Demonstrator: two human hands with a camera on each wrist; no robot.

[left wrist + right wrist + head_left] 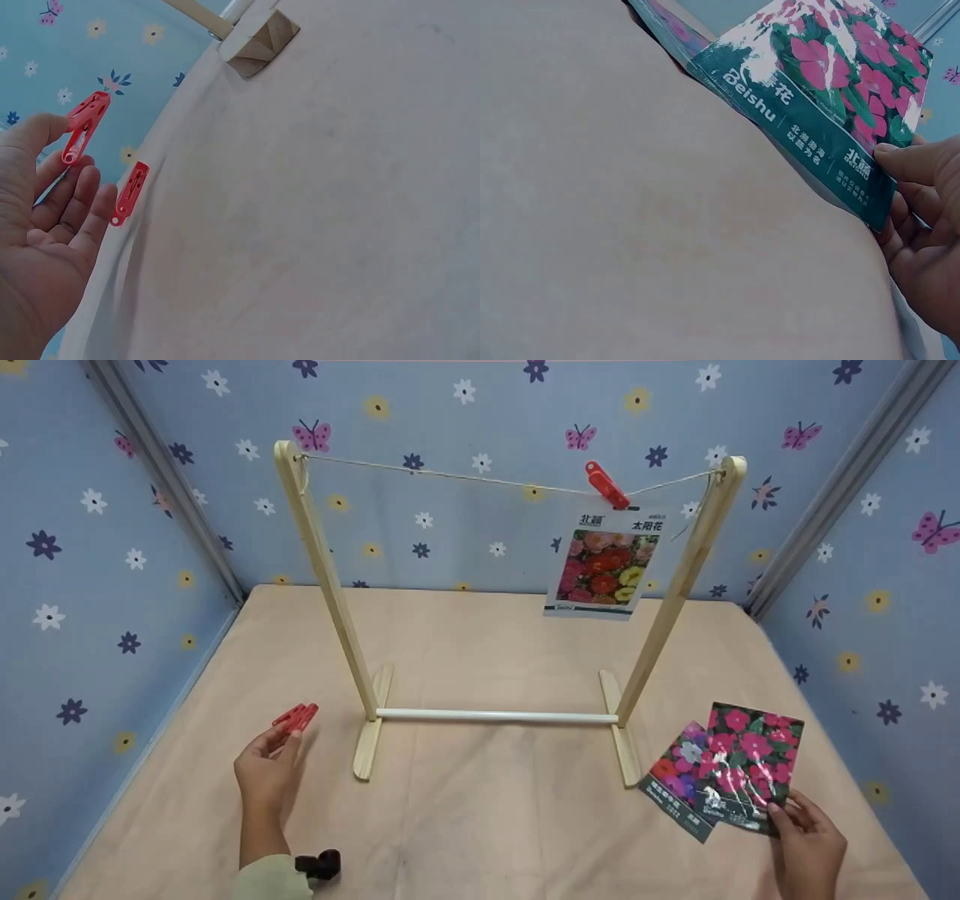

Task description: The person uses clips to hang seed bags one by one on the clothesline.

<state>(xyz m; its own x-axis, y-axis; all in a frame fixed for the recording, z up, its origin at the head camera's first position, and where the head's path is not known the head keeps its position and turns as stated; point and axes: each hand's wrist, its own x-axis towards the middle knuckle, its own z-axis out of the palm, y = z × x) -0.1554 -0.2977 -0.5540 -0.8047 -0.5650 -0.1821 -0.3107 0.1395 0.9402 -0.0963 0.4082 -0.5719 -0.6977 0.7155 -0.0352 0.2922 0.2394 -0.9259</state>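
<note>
My left hand [267, 769] pinches a red clothespin [84, 129] between thumb and fingers. Just beyond the fingers, a second red clothespin [131, 193] lies on the table in the left wrist view. At the lower right, my right hand [810, 840] grips a corner of a seed packet with pink flowers [752, 761], thumb on its front. That packet overlaps another seed packet with multicoloured flowers [679, 769], partly hidden beneath it. A third seed packet [604, 566] hangs from the string [450, 475] by a red clothespin [606, 485].
A wooden frame stands mid-table, with a left post [326, 585], a right post [679, 592] and a white crossbar [495, 716] low between its feet. The string sags toward the right. Flower-patterned walls [480, 420] enclose the table [480, 652] at the back and sides.
</note>
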